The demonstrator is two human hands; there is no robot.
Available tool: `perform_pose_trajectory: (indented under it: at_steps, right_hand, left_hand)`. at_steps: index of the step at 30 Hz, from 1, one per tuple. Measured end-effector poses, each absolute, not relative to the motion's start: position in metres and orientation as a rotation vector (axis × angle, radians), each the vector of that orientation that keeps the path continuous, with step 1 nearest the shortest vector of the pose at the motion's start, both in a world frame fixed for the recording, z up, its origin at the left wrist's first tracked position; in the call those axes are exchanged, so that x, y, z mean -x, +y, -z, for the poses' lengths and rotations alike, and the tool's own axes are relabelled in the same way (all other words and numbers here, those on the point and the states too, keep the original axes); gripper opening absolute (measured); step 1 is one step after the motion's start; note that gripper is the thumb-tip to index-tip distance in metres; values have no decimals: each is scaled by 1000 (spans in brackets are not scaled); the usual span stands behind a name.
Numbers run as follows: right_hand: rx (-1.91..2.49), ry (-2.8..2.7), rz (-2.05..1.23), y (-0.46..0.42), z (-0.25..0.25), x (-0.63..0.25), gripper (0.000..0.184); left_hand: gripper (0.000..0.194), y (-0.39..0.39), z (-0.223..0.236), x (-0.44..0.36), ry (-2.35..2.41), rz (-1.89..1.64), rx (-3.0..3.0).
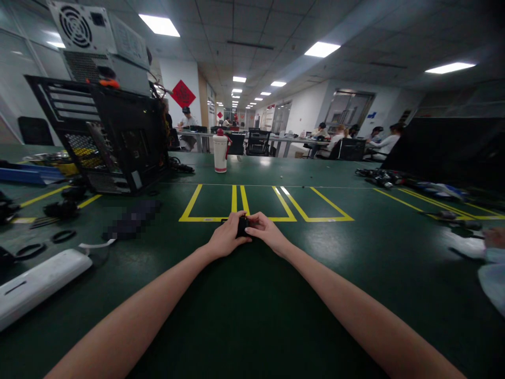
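Both arms reach forward over the green tabletop (260, 305) and meet near its middle. My left hand (226, 237) is closed around a small black object (242, 226), its fingers over the top and its thumb along the near side. From the right, my right hand (266, 231) pinches the same object with thumb and fingertips. The object's kind cannot be made out, since the fingers cover most of it. Just beyond the hands, yellow tape outlines (260, 218) mark the tabletop.
At left stand a black computer case (118, 137) with power supplies (98, 37) stacked on it, and a white power strip (43, 284). A white bottle (220, 152) with a red lid stands farther back. Cables (384, 178) lie at right, near another person's hand (495, 238).
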State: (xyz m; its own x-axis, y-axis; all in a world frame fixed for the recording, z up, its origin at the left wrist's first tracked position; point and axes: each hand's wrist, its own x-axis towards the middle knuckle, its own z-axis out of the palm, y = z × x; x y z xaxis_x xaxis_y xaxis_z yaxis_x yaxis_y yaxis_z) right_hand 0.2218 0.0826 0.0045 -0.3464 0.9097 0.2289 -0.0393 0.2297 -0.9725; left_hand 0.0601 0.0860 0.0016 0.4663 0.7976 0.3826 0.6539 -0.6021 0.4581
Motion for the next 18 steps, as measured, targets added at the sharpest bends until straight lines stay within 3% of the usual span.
perform_pose_trajectory:
  at_steps: [4,12,18]
  right_hand:
    - [821,-1559,-1237,81,-5,-221,21]
    - [934,-1564,-1299,81,-8,-221,30]
    - [835,-1570,-1259,80,-6,-221,22]
  left_hand:
    - [63,87,-1,-60,1242,-841,-2481]
    - [61,81,-6,-59,1245,-811,-2439]
    - [61,81,-7,-60,1250,-800,-2430]
